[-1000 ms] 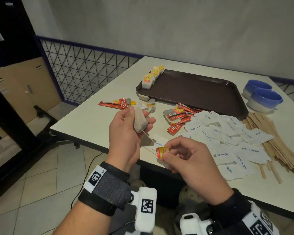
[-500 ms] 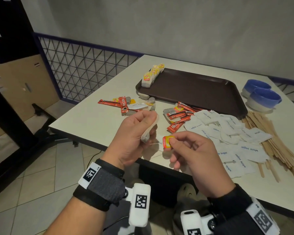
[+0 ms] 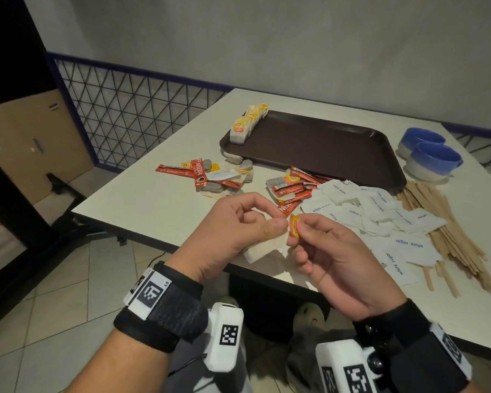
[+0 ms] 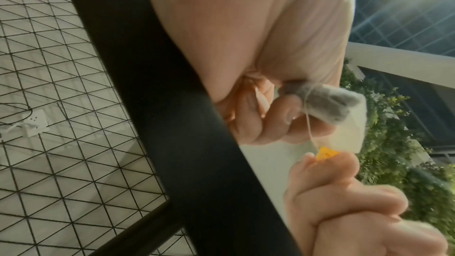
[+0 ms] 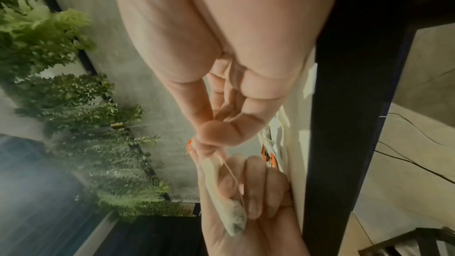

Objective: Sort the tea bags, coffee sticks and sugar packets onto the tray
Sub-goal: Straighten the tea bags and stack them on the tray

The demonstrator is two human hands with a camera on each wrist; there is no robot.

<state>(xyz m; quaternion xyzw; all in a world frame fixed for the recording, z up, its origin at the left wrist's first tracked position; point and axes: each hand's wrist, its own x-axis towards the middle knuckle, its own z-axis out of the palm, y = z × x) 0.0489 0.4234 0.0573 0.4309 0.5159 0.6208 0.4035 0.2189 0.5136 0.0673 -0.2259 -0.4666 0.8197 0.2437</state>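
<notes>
From my remote seat, my left hand [image 3: 233, 225] curls round a tea bag [image 3: 262, 248] at the table's [image 3: 153, 205] near edge, while my right hand [image 3: 332, 251] pinches its red-and-yellow tag [image 3: 294, 225] between thumb and forefinger, just right of the left thumb. In the left wrist view a thin string [image 4: 309, 124] runs from bag to tag. On the far side lies the brown tray [image 3: 323, 146], a row of tea bags [image 3: 248, 123] lined along its left rim. Between tray and hands, loose coffee sticks [image 3: 291, 191] and more tea bags lie scattered, and white sugar packets [image 3: 380, 219] spread to the right. Wooden stirrers [image 3: 448, 231] lie beyond them, with two blue bowls [image 3: 431, 157] just right of the tray.
</notes>
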